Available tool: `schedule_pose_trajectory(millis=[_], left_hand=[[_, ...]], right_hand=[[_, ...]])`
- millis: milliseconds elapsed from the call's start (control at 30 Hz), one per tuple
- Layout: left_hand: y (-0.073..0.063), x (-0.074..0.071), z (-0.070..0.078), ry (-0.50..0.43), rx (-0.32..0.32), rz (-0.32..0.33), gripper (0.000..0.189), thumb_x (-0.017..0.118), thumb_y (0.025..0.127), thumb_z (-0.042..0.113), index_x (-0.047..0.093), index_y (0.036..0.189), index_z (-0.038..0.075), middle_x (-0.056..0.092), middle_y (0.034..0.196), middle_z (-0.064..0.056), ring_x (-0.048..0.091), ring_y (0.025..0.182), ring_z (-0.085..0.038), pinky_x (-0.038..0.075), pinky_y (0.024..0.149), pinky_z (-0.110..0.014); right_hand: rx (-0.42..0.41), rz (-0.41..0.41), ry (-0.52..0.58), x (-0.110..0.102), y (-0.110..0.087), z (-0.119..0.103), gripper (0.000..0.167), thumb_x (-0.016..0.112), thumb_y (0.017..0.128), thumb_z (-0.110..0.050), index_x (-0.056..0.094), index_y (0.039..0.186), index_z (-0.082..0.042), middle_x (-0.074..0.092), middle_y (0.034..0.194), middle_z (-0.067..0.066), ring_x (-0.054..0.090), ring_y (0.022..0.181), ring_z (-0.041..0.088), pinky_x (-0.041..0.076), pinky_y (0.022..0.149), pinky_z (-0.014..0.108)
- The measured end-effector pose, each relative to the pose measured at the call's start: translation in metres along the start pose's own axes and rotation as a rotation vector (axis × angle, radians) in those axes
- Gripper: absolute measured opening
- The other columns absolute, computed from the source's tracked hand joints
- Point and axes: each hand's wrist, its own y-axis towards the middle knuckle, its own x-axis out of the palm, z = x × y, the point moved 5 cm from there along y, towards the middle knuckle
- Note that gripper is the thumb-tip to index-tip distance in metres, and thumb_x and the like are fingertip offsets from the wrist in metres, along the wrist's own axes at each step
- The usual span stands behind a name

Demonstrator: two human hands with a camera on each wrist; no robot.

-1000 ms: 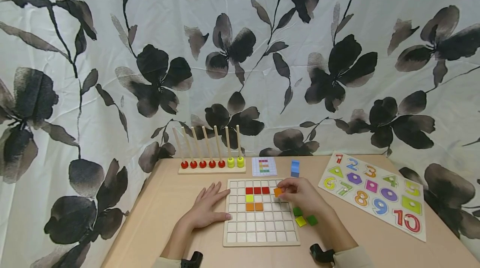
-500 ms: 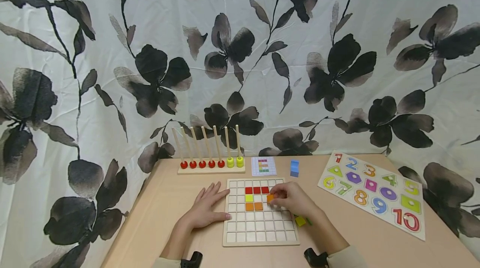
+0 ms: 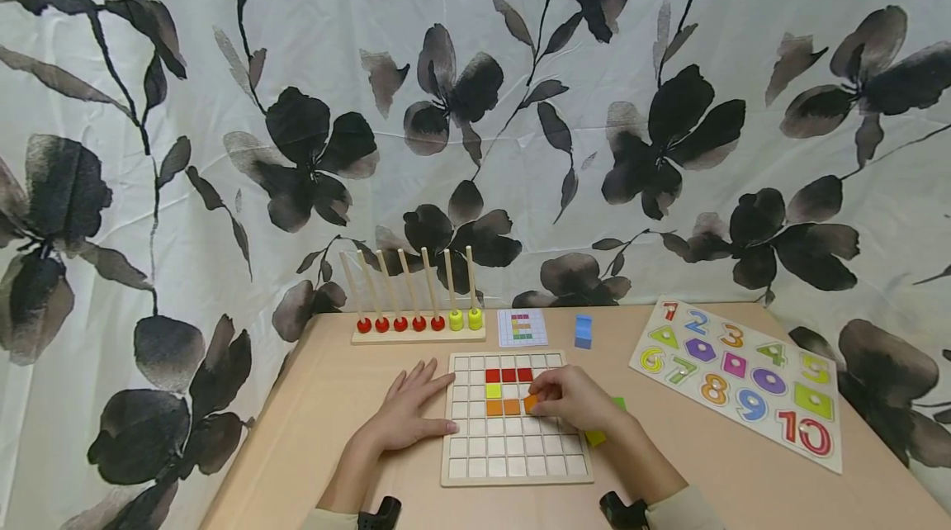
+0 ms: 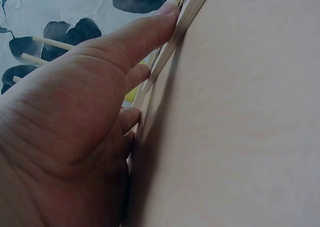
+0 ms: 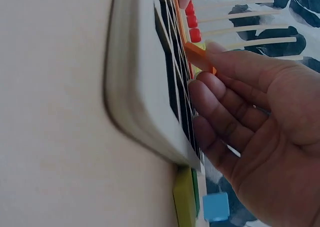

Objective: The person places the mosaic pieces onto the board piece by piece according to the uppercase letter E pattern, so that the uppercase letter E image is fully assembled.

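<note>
A white grid board point(image 3: 513, 468) with a wooden rim lies flat on the table. On it sit a row of red tiles point(image 3: 508, 376), one yellow tile point(image 3: 494, 390) and two orange tiles point(image 3: 503, 408). My right hand point(image 3: 575, 398) pinches another orange tile point(image 5: 199, 57) between thumb and fingers, just right of those two; its edge is at the grid surface in the right wrist view. My left hand point(image 3: 409, 410) rests with straight fingers at the board's left edge, thumb and fingertip touching the rim.
Behind the board stand a peg abacus point(image 3: 419, 336) with red and yellow-green beads, a pattern card point(image 3: 522, 328) and blue blocks point(image 3: 583, 332). A number board point(image 3: 743, 385) lies at right. A yellow tile point(image 3: 595, 437) and a partly hidden green tile point(image 3: 619, 403) lie beside the board's right edge.
My right hand has carried the orange tile from the upper right of the board leftward and down, to beside the two orange tiles. The left hand has stayed in place.
</note>
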Motion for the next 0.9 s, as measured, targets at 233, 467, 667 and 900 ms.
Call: schedule_pose_trajectory(millis=[233, 467, 667, 900], left_hand=[[-0.0002, 0.0003, -0.0006, 0.003, 0.008, 0.006, 0.085, 0.077, 0.085, 0.061, 0.05, 0.156, 0.024, 0.021, 0.173, -0.019, 0.01, 0.161, -0.042, 0.0, 0.128, -0.065], [0.0005, 0.0003, -0.0005, -0.004, 0.002, 0.004, 0.086, 0.077, 0.085, 0.061, 0.05, 0.156, 0.022, 0.021, 0.173, -0.019, 0.01, 0.162, -0.042, 0.001, 0.128, -0.065], [0.0001, 0.0, 0.0, -0.005, 0.003, 0.001, 0.085, 0.077, 0.085, 0.061, 0.05, 0.156, 0.022, 0.021, 0.173, -0.019, 0.01, 0.162, -0.041, 0.0, 0.128, -0.064], [-0.0007, -0.0006, 0.0006, -0.007, 0.007, 0.004, 0.085, 0.078, 0.085, 0.06, 0.05, 0.156, 0.022, 0.021, 0.172, -0.019, 0.01, 0.162, -0.042, 0.0, 0.128, -0.065]], right_hand=[[-0.036, -0.009, -0.02, 0.0039, 0.0009, 0.0018, 0.02, 0.084, 0.088, -0.018, 0.075, 0.102, -0.007, 0.064, 0.082, -0.005, 0.057, 0.074, 0.008, 0.049, 0.065, 0.019], [-0.02, -0.008, -0.092, 0.007, 0.0013, 0.0008, 0.018, 0.084, 0.088, -0.019, 0.075, 0.102, -0.012, 0.061, 0.081, -0.009, 0.055, 0.075, 0.006, 0.047, 0.066, 0.019], [-0.014, 0.006, -0.149, 0.0076, 0.0009, -0.0008, 0.017, 0.085, 0.087, -0.019, 0.074, 0.1, -0.014, 0.059, 0.081, -0.01, 0.054, 0.076, 0.007, 0.045, 0.065, 0.02], [-0.007, 0.01, -0.172, 0.0081, 0.0016, 0.0009, 0.016, 0.085, 0.088, -0.021, 0.074, 0.099, -0.015, 0.058, 0.079, -0.009, 0.053, 0.075, 0.008, 0.045, 0.065, 0.021]])
